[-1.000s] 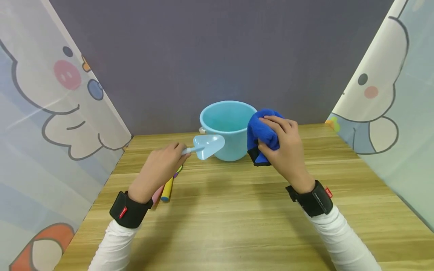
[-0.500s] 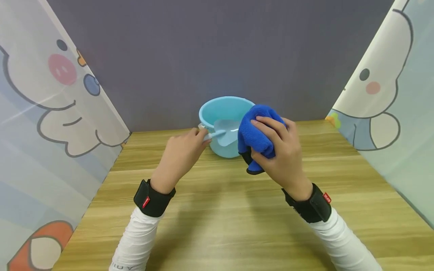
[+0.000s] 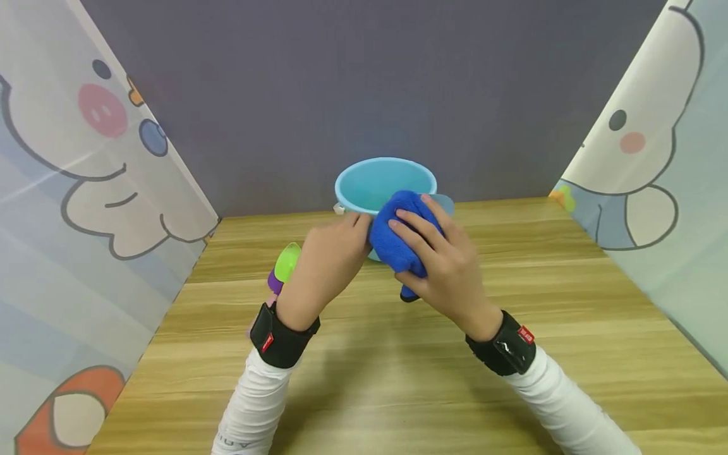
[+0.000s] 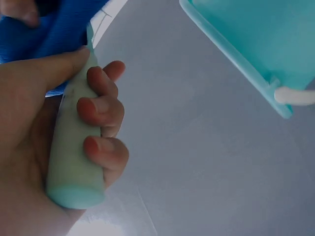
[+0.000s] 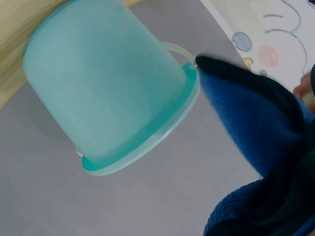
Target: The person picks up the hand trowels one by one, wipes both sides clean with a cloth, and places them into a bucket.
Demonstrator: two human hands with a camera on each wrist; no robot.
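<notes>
In the head view my left hand (image 3: 332,262) grips a light blue toy shovel. Its pale handle (image 4: 76,142) lies under the curled fingers in the left wrist view. Only part of the shovel's blade (image 3: 446,203) shows, past the far side of a blue cloth (image 3: 398,237) with black edging. My right hand (image 3: 446,272) holds this bunched cloth over the shovel, close against the left hand. Whether the cloth wraps the blade underneath is hidden. Behind both hands stands a light blue bucket (image 3: 387,165), upright, its lower front mostly covered by them.
Left of the left forearm lie a green toy piece (image 3: 287,260) and a purple one (image 3: 275,282), with something pink partly behind the wrist. A grey panel (image 3: 364,95) rises behind the wooden table (image 3: 398,392). Cartoon-printed sheets (image 3: 637,189) flank both sides.
My left hand has carried the shovel to the right, from beside the bucket to the cloth. My right hand has shifted left with the cloth, which now covers most of the shovel.
</notes>
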